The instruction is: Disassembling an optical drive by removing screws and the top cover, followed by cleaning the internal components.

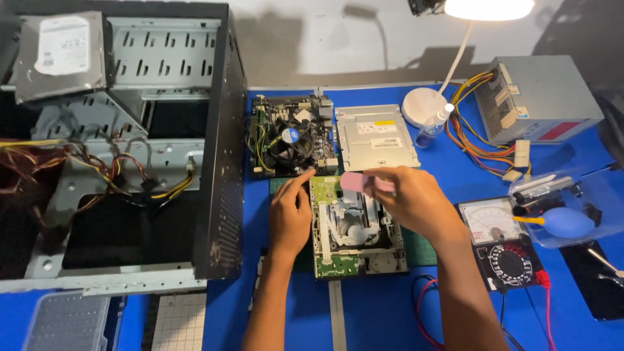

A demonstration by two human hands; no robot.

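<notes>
The opened drive lies on the blue table, in front of the motherboard — cover already off, green board and mechanism bare. The right hand pinches a pink eraser, seemingly at the board's top edge. The left hand rests flat, steadying the drive's left side — nothing reassembled yet.

Bright desk lamp glare top right, soft wall shadows, sharp focus

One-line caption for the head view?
Left hand steadies an opened optical drive; right hand holds a pink eraser over it.
</notes>
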